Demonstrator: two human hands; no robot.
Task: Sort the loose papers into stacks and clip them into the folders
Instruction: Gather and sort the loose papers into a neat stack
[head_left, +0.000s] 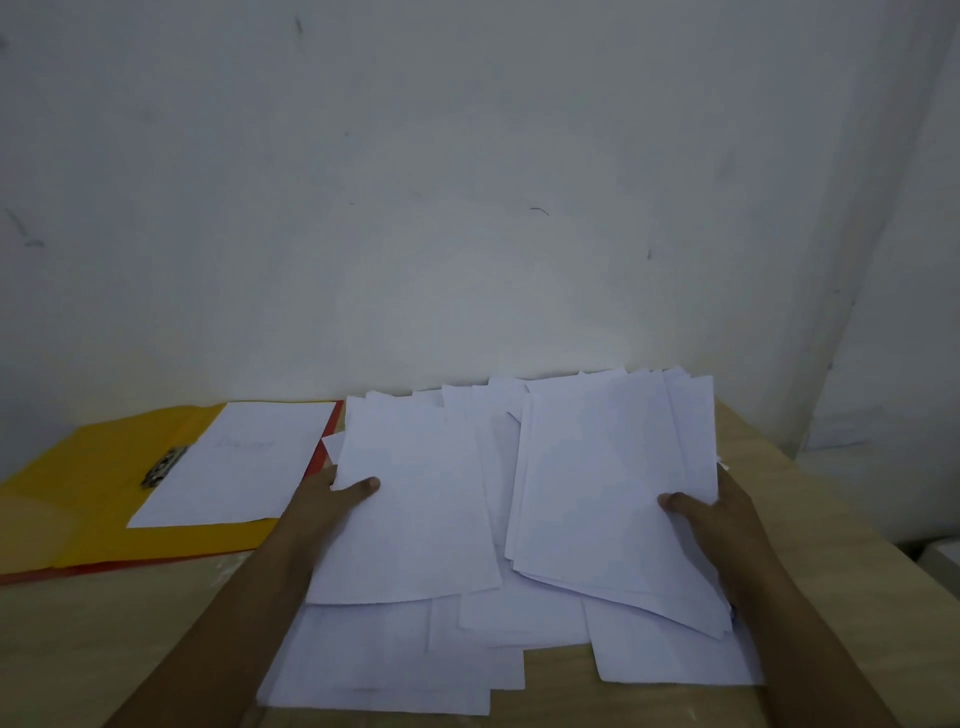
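A messy spread of loose white papers (467, 654) covers the middle of the wooden table (104, 649). My left hand (332, 499) grips the left edge of a lifted sheet (410, 509), thumb on top. My right hand (711, 519) holds the right edge of a thicker bundle of sheets (613, 493), thumb on top, fingers hidden under it. On the left lies an open yellow folder (83, 478) with a metal clip (163, 466) and a white sheet (234, 462) fixed in it.
A red folder edge (104, 567) shows beneath the yellow one. A plain white wall (467, 182) rises right behind the table. The table's right edge (857, 525) runs diagonally, with a white object (943, 553) beyond it.
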